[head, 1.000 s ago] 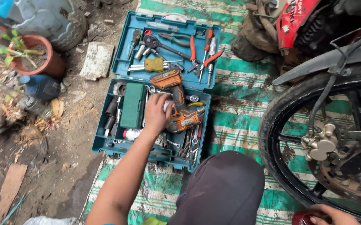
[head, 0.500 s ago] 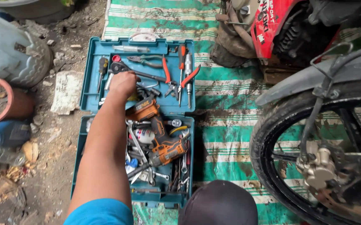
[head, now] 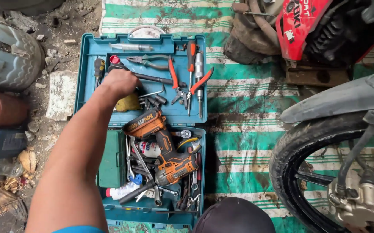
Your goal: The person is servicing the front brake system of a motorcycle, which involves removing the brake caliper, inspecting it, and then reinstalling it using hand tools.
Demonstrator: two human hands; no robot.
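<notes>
Looking down from our head camera, we see our left hand [head: 120, 82] reaching into the lid half of an open teal toolbox [head: 87, 64] that lies on a green and white striped mat [head: 243, 142]. Our fingers are curled down over the left end of a long dark ratchet handle [head: 154, 78], whose shaft runs out to the right from under the hand; whether they fully grip it we cannot tell, since the fingertips are hidden beneath the hand. Our right hand is out of view. Just below the hand sits a yellow lump [head: 128, 102], and beside it a cluster of small dark sockets [head: 154, 101]. To the right lie red-handled pliers [head: 187, 84] and a red-handled screwdriver [head: 190, 64]. Near the top of the lid rest green-handled pliers [head: 149, 61] and a clear syringe-like tube [head: 131, 46]. A black-handled screwdriver [head: 99, 69] lies at the left, close to the hand. In the lower half of the box, an orange and black cordless drill [head: 165, 146] lies across a heap of wrenches, with a green case [head: 112, 159] to its left and a white bottle [head: 122, 190] near the front. A motorcycle front wheel [head: 294, 159] stands on the mat at the right, well apart from the box. A terracotta pot [head: 3, 110] sits on the dirt at the left edge.
</notes>
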